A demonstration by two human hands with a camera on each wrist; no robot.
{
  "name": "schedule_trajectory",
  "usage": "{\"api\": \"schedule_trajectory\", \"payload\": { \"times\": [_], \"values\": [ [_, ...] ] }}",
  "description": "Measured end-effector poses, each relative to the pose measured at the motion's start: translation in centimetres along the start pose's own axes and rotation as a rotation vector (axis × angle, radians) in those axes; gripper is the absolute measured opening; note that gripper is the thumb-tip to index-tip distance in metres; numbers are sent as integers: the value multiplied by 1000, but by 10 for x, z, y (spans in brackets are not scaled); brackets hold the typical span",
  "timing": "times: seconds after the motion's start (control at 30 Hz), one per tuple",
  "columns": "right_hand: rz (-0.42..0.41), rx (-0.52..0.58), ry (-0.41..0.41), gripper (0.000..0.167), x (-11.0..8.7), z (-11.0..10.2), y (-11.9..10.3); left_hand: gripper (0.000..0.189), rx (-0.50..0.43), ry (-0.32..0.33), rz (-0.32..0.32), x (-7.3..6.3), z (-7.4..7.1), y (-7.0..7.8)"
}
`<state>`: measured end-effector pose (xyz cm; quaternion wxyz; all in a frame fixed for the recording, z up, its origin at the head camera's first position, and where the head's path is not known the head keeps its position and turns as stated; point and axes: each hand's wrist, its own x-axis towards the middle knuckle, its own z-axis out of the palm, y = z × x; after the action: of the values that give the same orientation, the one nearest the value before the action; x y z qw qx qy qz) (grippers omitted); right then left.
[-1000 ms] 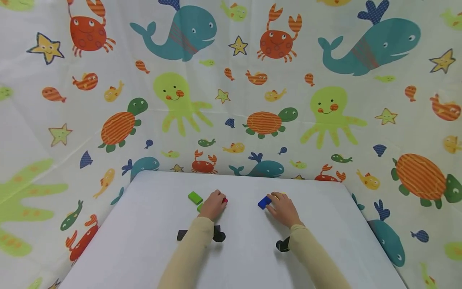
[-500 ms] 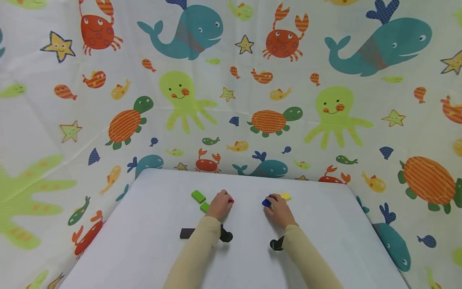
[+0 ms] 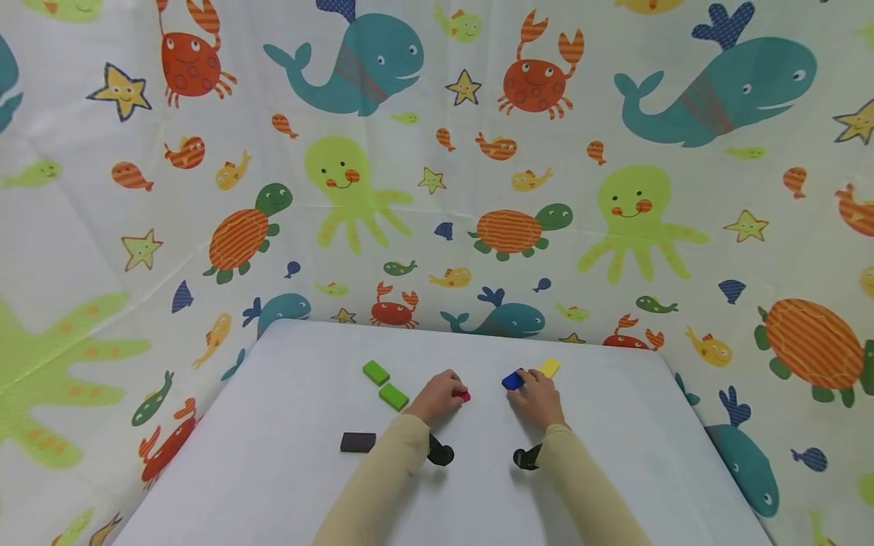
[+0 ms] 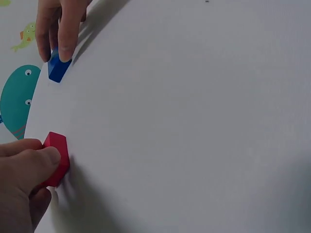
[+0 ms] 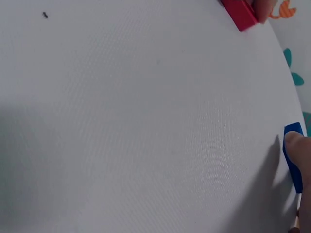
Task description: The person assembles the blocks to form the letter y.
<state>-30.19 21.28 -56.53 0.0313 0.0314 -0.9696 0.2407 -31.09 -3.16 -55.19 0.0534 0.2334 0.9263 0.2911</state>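
A red block is pinched between the thumb and fingers of my left hand; in the head view only its end shows past the fingertips. My right hand grips a blue block by thumb and fingers. In the left wrist view the blue block points down from those fingertips, apart from the red one. Just beyond the right hand lies a yellow block. Two green blocks lie flat to the left of my left hand, near each other but apart.
A dark flat block lies on the white table left of the left forearm. Black wrist cameras stick out below both hands. A cloth with sea animals hangs behind the table's far edge.
The left hand has moved right and slightly nearer with the red block, uncovering the green blocks. The right hand has taken hold of the blue block, and the yellow one shows more. The view has shifted slightly.
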Motion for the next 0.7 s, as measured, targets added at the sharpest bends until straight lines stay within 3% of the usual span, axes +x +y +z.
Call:
{"api": "schedule_trajectory", "payload": {
  "times": [0.27, 0.53, 0.7],
  "values": [
    [38, -7, 53, 48, -3, 8, -10, 17, -28, 43, 22, 1, 14, 4],
    [103, 13, 72, 65, 2, 13, -21, 17, -15, 68, 18, 4, 13, 8],
    [165, 43, 98, 60, 4, 18, -27, 16, -5, 53, 10, 6, 14, 11]
  ]
}}
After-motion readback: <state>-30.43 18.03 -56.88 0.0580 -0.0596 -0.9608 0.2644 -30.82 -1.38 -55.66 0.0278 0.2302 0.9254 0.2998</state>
